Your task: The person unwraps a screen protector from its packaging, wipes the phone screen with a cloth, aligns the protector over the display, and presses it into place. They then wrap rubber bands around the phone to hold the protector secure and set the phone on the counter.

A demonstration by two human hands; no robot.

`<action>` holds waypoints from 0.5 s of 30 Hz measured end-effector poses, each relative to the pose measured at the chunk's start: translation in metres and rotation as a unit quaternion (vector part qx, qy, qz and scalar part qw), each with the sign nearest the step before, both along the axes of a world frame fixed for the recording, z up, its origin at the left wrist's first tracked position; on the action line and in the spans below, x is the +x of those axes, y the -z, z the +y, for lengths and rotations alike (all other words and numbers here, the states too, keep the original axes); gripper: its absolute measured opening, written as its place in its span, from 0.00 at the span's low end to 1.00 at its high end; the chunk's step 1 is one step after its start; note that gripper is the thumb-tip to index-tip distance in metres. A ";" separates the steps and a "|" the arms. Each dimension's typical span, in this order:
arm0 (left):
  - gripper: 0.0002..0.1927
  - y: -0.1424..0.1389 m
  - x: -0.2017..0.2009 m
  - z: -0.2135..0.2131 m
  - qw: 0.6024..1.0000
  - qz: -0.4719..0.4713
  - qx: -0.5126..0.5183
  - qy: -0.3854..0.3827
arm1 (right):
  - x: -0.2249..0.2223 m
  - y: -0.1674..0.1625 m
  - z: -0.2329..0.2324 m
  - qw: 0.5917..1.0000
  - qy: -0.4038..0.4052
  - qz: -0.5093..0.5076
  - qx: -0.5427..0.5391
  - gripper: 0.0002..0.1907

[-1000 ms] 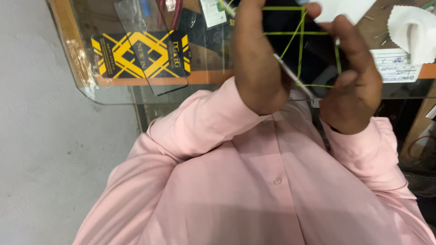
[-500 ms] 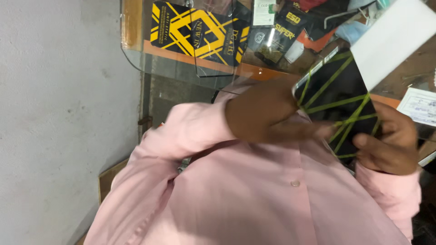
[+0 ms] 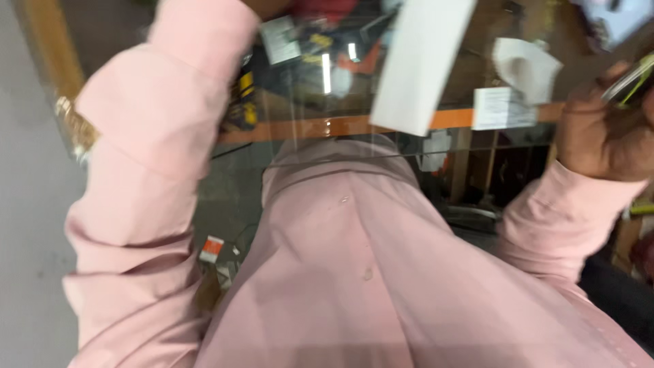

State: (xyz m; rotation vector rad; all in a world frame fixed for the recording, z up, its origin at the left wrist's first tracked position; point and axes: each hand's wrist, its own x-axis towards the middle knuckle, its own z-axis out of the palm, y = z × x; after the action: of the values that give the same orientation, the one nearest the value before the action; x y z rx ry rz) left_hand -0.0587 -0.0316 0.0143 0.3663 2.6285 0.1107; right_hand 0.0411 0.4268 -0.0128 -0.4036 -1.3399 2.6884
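My right hand (image 3: pixel 599 133) is at the right edge of the view, above the glass counter, with its fingers closed around a thin dark slab with green lines (image 3: pixel 630 78); only the slab's edge shows. My left arm in a pink sleeve (image 3: pixel 157 136) is lifted up the left side of the view, and its hand passes out over the top edge. My pink shirt front (image 3: pixel 354 272) fills the lower middle. The view is blurred.
A glass counter with an orange front strip (image 3: pixel 340 126) lies ahead. On it are a white box (image 3: pixel 422 61), a crumpled white tissue (image 3: pixel 524 65) and a small white card (image 3: pixel 501 108). Dark packages (image 3: pixel 306 48) show under the glass. A small orange-and-white box (image 3: pixel 212 249) lies on the floor.
My hands have parted. The left arm has swung up and out of the top of the view, and the right hand has carried the dark slab out to the right edge.
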 end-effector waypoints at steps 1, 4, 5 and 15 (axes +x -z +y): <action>0.24 0.001 -0.005 0.007 0.998 -0.017 -0.056 0.010 | 0.004 0.000 0.007 1.000 0.026 0.003 -0.001 0.18; 0.23 -0.009 -0.036 0.006 0.985 -0.039 -0.163 0.047 | 0.018 -0.001 0.028 0.993 0.113 0.021 0.000 0.16; 0.23 -0.008 -0.042 0.014 0.981 -0.041 -0.179 0.063 | 0.023 0.000 0.033 0.988 0.148 0.033 0.003 0.15; 0.21 0.021 -0.072 0.159 0.939 -0.124 -0.154 0.280 | 0.052 0.003 0.019 0.976 0.192 0.044 0.097 0.22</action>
State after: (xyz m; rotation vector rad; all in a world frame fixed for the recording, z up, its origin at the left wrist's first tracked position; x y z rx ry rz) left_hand -0.1303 0.1269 -0.0064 0.9020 2.1512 -0.4119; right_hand 0.0929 0.4456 -0.0156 -0.4611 -1.3269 2.2156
